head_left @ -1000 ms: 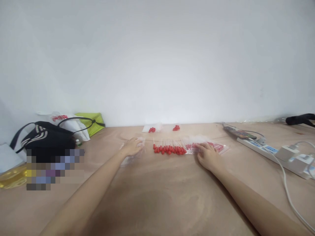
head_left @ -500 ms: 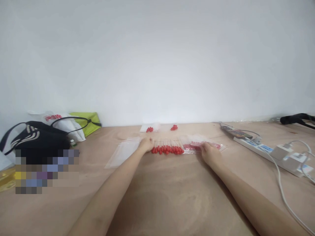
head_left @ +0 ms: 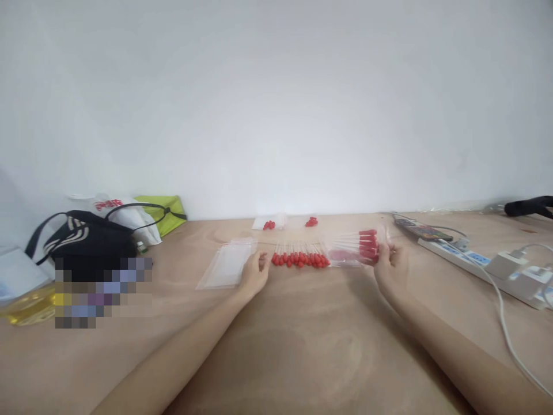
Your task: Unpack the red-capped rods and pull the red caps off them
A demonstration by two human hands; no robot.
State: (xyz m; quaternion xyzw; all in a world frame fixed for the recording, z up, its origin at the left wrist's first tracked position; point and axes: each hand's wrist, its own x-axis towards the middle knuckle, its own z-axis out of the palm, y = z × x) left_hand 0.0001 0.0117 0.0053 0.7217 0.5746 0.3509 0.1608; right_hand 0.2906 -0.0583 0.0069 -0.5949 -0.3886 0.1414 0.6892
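In the head view, my right hand [head_left: 391,268] grips the edge of a clear plastic bag of red-tipped sticks [head_left: 360,245], lifted a little and tilted so the pale sticks show. Under it lies another clear bag [head_left: 343,258] with something red inside. My left hand [head_left: 254,274] hovers with loosely curled fingers apart, holding nothing visible, between a stack of clear flat bags [head_left: 227,265] and a row of loose red-tipped sticks [head_left: 300,259]. Those sticks lie side by side, red ends toward me.
Two small clusters of red-tipped pieces [head_left: 269,225] lie near the wall. On the right are a power strip [head_left: 458,256] with chargers and cables, and a phone [head_left: 425,230]. A black bag [head_left: 93,245] and a green box [head_left: 170,213] stand at the left.
My right hand has raised and turned the bag of sticks, so its red ends now face right. My left hand has drawn back from the row's left end. The view has shifted slightly.
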